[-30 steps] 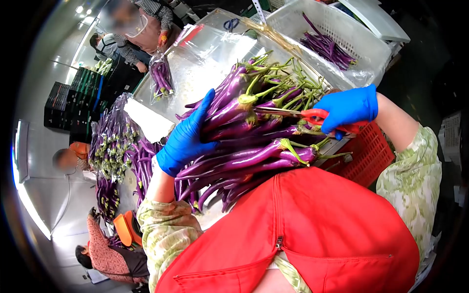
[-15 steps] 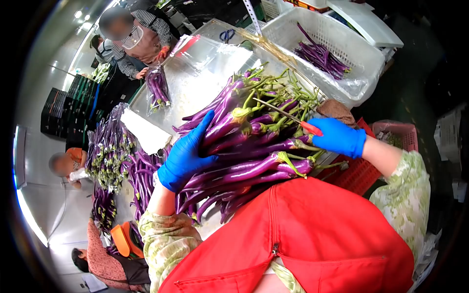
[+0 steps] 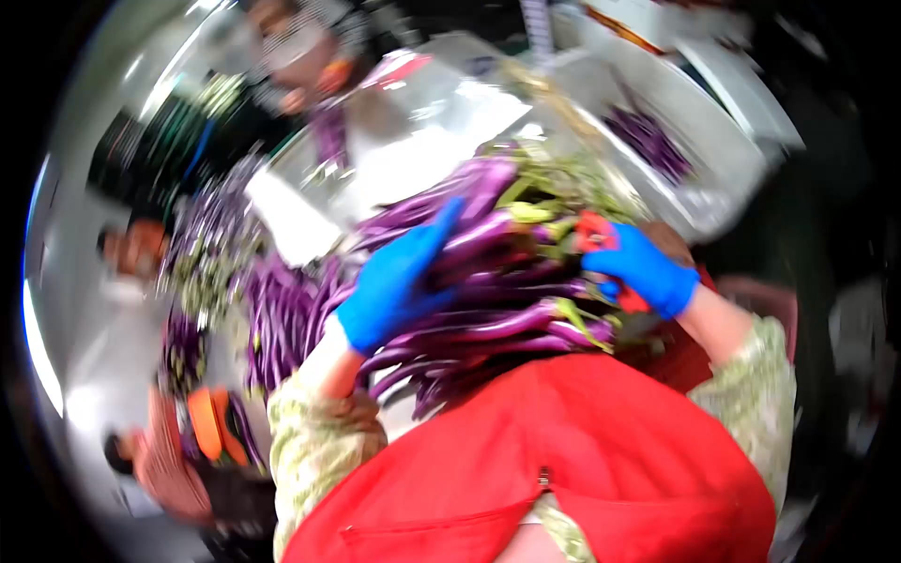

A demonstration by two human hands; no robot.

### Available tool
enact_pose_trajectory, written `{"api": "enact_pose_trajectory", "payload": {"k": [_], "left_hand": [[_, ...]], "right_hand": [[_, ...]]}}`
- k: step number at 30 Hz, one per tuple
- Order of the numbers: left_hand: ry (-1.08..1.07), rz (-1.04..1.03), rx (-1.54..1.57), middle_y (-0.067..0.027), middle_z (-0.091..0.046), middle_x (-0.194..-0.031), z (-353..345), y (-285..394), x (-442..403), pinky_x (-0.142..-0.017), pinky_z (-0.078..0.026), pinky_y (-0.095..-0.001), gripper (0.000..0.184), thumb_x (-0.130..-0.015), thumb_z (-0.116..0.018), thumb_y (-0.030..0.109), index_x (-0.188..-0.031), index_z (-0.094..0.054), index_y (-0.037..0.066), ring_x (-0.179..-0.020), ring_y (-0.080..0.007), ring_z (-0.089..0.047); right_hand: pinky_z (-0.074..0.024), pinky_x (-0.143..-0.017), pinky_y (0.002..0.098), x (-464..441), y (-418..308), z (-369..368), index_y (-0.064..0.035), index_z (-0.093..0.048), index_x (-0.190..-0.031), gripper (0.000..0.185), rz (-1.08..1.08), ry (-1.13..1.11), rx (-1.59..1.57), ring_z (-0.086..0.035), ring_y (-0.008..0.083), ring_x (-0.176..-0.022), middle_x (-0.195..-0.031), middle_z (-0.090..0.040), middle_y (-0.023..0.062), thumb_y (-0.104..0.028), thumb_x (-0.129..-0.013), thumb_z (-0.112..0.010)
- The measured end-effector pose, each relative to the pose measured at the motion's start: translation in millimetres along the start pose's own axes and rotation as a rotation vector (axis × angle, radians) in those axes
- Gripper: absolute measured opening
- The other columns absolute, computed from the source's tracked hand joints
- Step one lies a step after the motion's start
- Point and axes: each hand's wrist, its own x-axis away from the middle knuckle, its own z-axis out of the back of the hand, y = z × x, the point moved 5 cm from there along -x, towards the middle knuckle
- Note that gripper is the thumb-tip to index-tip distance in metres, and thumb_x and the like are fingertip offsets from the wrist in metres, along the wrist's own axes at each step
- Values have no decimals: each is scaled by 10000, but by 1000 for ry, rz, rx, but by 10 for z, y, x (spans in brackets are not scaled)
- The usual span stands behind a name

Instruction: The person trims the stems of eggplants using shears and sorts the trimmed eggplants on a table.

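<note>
Long purple eggplants lie in a heap before me, their green stems pointing right. My left hand, in a blue glove, rests on the heap's left part with the fingers stretched and the thumb apart. My right hand, also gloved in blue, is closed around red-handled scissors at the stem side. Motion blurs the picture, and the scissors' blades cannot be made out.
A white crate with some eggplants stands at the upper right. A white cloth and bagged eggplants lie on the left. One person works across the table, another at the lower left.
The view has shifted and blurred. My right hand has turned; the scissors' long blade, seen earlier over the stems, no longer shows. My left hand remains on the eggplants.
</note>
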Motion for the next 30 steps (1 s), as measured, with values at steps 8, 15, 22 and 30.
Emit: {"api": "enact_pose_trajectory", "payload": {"k": [8,15,22,30], "left_hand": [[933,357,-133,-55,-630,-895,1634,-819,1198,-684,-495,-305,457,-727,-701,2,-1162,-568,39,-741,-137,-578],[2165,639,85,-26,-564,-735,2070,-2820,4235,-567,-462,-311,102,-769,-638,144,-799,-596,56,-591,-158,-497],[1958,1074,377,-49,-580,-855,1468,-3800,5226,-600,-486,-274,262,-772,-648,118,-1003,-546,45,-689,-153,-532],[1286,523,537,-75,-599,-992,996,-1999,1922,-637,-513,-233,493,-776,-659,88,-1236,-489,33,-800,-146,-572]], "right_hand": [[-398,-504,242,-93,-75,487,-17,-427,-1236,436,258,373,-36,-436,105,-550,-715,-486,30,-107,-822,-531],[-456,-598,332,81,351,635,-20,-453,-1222,406,221,381,-269,-520,187,-647,-776,-535,78,-114,-835,-535],[-480,-609,345,161,412,527,-15,-476,-1161,366,221,473,-295,-553,201,-664,-777,-558,99,-97,-817,-569],[-496,-622,307,290,619,830,12,-453,-1215,439,265,507,-249,-570,187,-668,-784,-560,86,-101,-812,-582]]}}
